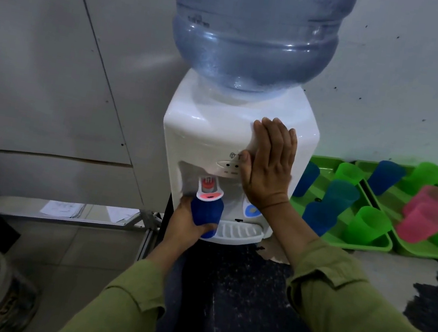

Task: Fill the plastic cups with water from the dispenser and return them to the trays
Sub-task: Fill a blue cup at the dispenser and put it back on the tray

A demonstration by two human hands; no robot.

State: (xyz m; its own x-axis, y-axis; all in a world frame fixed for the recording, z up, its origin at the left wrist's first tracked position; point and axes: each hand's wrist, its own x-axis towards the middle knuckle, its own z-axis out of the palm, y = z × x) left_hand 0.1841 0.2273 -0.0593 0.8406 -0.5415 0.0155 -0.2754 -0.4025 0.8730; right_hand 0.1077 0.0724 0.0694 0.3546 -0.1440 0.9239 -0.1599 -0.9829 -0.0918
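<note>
Fingers [205,227] of the left hand [184,223] are curled round a blue plastic cup [206,210], which is gripped low on its wall from the left, the thumb being wrapped across the base end. The cup is held upright in the recess of the white dispenser [212,128], with its mouth set directly under the red tap [208,185] and touching the tap's lever; whether water is running cannot be told. The left forearm is reached forward and slightly upward, and an olive sleeve [131,302] is seen drawn back from the wrist. The right hand [268,164] is laid flat against the front right corner of the dispenser, its palm pressed to the casing. Its fingers are held straight and close together, pointed upward over the top edge, while the thumb is spread toward the small indicator panel; nothing is held by it. The blue tap [251,211] is partly hidden behind the right wrist, and the white drip tray [239,232] is seen just beside the held cup. A large blue water bottle [256,30] is seated upside down on top of the dispenser. To the right, two green trays [370,244] are set side by side on the dark table [238,281], and other cups [370,223] in blue, green, teal and pink are stood in them; their contents cannot be made out.
</note>
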